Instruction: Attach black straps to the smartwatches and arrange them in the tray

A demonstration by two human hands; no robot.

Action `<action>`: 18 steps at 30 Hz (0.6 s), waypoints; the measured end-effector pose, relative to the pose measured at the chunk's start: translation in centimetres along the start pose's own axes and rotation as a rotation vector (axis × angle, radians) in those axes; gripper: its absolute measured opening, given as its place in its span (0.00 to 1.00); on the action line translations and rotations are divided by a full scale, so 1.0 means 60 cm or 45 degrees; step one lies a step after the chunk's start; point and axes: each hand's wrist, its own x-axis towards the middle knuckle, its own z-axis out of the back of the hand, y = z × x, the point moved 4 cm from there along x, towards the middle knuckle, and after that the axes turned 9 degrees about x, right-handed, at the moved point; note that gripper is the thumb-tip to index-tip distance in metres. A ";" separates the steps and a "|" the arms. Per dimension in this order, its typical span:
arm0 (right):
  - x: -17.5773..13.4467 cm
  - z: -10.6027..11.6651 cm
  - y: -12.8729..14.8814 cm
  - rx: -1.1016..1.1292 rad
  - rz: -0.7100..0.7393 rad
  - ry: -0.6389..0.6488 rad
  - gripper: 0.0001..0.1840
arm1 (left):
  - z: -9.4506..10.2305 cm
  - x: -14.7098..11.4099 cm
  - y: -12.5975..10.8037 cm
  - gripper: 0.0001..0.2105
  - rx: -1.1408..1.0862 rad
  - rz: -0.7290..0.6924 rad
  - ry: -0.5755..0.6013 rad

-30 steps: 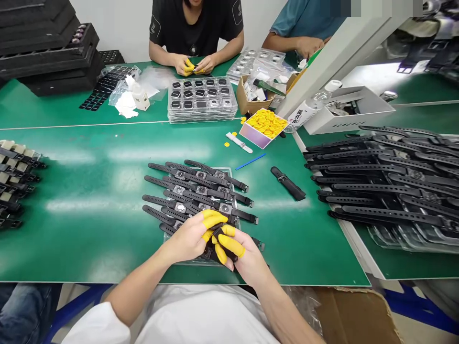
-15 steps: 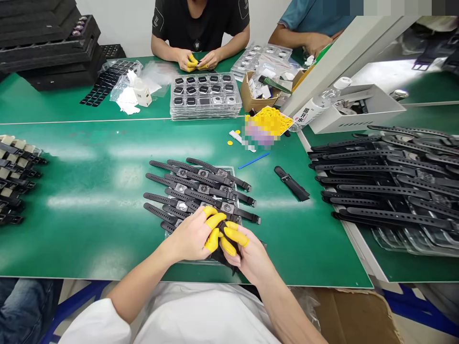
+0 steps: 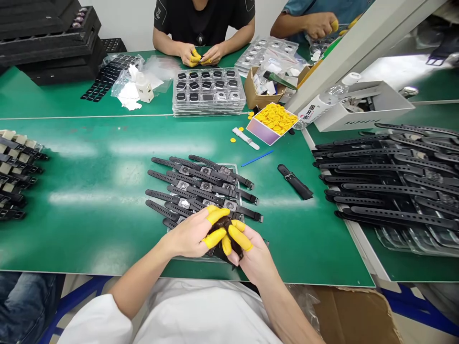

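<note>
Yellow finger cots cover several fingertips of both my hands. My left hand (image 3: 190, 235) pinches one end of a black watch (image 3: 224, 222) with thumb and fingers. From the other side, my right hand (image 3: 255, 251) grips the same watch, its dark strap hanging below the fingers. Fingers hide most of the watch, so its exact form is hard to make out. Beneath and beyond my hands, several black smartwatches (image 3: 206, 186) lie in rows, backs up, on a clear plastic tray (image 3: 234, 168). A folded black strap (image 3: 294, 181) lies to the right.
A blue stick (image 3: 257, 158), a white strap (image 3: 245, 138) and a box of yellow finger cots (image 3: 267, 133) lie ahead. Stacked clear trays (image 3: 209, 110) stand farther back. More watches (image 3: 390, 177) are piled right, others (image 3: 17, 167) left. A bottle (image 3: 324, 102) leans near a post. Two co-workers sit opposite.
My left fingers have spread slightly around the watch, showing more of its dark surface. The co-worker at the back right has raised a hand. The view has shifted a little.
</note>
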 end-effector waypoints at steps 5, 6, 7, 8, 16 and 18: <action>-0.003 0.004 0.004 -0.193 0.084 0.094 0.25 | 0.005 0.003 0.007 0.07 -0.359 0.083 -0.296; -0.004 0.007 0.001 -0.227 0.033 0.124 0.26 | 0.004 0.004 0.009 0.08 -0.487 0.111 -0.352; -0.005 0.011 -0.002 -0.259 -0.035 0.153 0.27 | 0.003 0.005 0.012 0.10 -0.643 0.151 -0.392; -0.007 0.017 -0.005 -0.289 -0.106 0.177 0.28 | 0.000 0.006 0.016 0.12 -0.813 0.209 -0.424; -0.019 0.074 0.012 -0.517 -0.161 -0.040 0.30 | 0.007 0.005 0.075 0.26 -1.340 0.743 -0.900; -0.017 0.069 0.013 -0.486 -0.029 -0.139 0.28 | -0.012 0.012 0.065 0.28 -1.338 0.757 -0.572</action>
